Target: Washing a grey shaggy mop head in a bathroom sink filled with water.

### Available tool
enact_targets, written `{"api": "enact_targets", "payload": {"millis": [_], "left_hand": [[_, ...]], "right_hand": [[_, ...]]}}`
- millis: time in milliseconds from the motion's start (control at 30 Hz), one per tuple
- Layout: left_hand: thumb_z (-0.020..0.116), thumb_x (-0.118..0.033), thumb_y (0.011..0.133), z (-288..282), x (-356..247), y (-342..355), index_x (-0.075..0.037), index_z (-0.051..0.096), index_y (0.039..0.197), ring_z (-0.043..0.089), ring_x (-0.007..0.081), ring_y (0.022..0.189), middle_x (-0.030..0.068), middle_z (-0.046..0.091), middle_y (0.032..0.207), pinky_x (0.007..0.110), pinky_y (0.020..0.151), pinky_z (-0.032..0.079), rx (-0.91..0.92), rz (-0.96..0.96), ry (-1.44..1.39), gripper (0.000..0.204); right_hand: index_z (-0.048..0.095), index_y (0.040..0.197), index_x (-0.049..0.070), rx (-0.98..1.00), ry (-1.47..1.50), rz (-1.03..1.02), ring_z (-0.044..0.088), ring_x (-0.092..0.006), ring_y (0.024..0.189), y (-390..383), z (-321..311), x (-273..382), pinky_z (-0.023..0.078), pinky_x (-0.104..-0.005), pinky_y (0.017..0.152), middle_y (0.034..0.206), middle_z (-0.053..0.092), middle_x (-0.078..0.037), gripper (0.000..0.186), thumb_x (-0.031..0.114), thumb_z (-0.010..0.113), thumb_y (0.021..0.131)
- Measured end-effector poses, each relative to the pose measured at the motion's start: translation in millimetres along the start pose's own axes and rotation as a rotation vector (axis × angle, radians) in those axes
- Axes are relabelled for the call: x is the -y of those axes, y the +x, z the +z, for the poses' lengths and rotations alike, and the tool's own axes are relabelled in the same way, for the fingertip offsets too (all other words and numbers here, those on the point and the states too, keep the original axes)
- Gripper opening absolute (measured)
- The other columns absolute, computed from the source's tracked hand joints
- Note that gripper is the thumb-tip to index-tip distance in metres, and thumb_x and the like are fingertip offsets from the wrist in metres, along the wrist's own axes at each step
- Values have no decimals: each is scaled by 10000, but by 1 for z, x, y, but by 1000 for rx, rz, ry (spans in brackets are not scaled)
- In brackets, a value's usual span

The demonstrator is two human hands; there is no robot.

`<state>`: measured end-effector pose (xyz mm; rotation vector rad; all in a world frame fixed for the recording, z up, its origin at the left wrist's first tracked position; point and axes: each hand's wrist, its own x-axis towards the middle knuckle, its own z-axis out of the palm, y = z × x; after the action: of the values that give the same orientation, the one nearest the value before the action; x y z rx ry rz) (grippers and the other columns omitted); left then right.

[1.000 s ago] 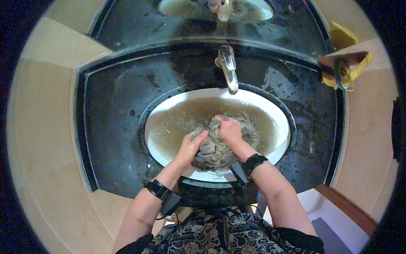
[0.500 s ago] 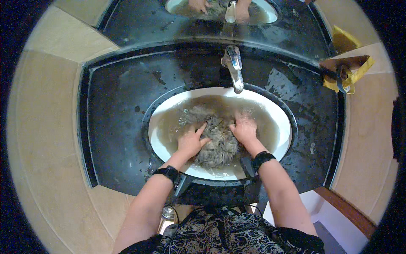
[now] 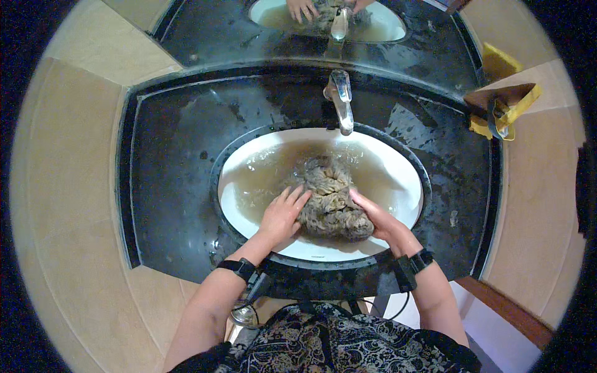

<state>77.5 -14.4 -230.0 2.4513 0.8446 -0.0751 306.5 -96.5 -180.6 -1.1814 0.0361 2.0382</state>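
Observation:
A soaked, shaggy grey-brown cloth bundle (image 3: 329,202) sits heaped in the oval white sink (image 3: 233,214), its top above the cloudy brown water. My left hand (image 3: 283,214) rests against the bundle's left side, fingers stretched out and slightly spread. On the other side, my right hand (image 3: 382,221) cups the bundle's right edge, thumb on top and the other fingers hidden beneath. Behind the sink stands a chrome tap (image 3: 341,102), its spout over the far rim; no running water shows.
A wet black countertop (image 3: 168,180) surrounds the sink, with a mirror (image 3: 217,37) behind it. In the right back corner is a torn yellow-and-brown packet (image 3: 507,112). Tiled walls (image 3: 81,168) stand on both sides. Dark straps with small devices (image 3: 245,270) circle my wrists.
The bundle has come up higher out of the water and looks more gathered. My right hand has moved nearer and round its right edge; my left hand's fingers now lie along its left side.

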Motion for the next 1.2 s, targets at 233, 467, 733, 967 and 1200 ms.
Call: {"api": "enact_targets", "payload": {"millis": [233,467,733,967,1200], "left_hand": [[508,-68,727,-40,-22,11,-52,512,1107,546,243,583,149,614,802,340,595,463,-340,-145,-531,381],[532,-120,750,-74,-44,-16,-8,498,985,533,172,663,91,558,731,319,657,454,-84,-151,-897,262],[522,-458,850,-39,-5,15,-37,609,1018,596,368,856,214,622,879,381,721,464,-30,-328,-538,461],[482,-364,882,34,28,80,-96,606,1040,578,375,929,201,622,952,422,782,455,-373,-475,-515,335],[485,-267,846,52,46,75,-120,607,1049,566,402,936,207,610,972,448,784,456,-128,-696,-422,280]], "right_hand": [[366,1297,-2,-278,-1270,-62,558,-329,1049,-37,-12,4,473,-378,859,1255,473,-233,857,489,708,683],[553,1021,-3,-323,-1680,-954,485,-341,1116,-42,-14,-4,413,-397,925,1159,533,-130,458,229,686,650],[522,855,59,-295,-1027,-685,457,-142,677,-3,-31,-2,406,-303,609,783,514,-82,310,261,714,718],[605,948,104,-1005,-1559,-992,610,-283,727,87,-47,13,453,-416,625,772,640,-104,446,499,612,741],[559,1145,124,-725,-1658,-470,595,-349,900,98,-47,-5,457,-476,793,943,631,-167,479,449,556,794]]}}
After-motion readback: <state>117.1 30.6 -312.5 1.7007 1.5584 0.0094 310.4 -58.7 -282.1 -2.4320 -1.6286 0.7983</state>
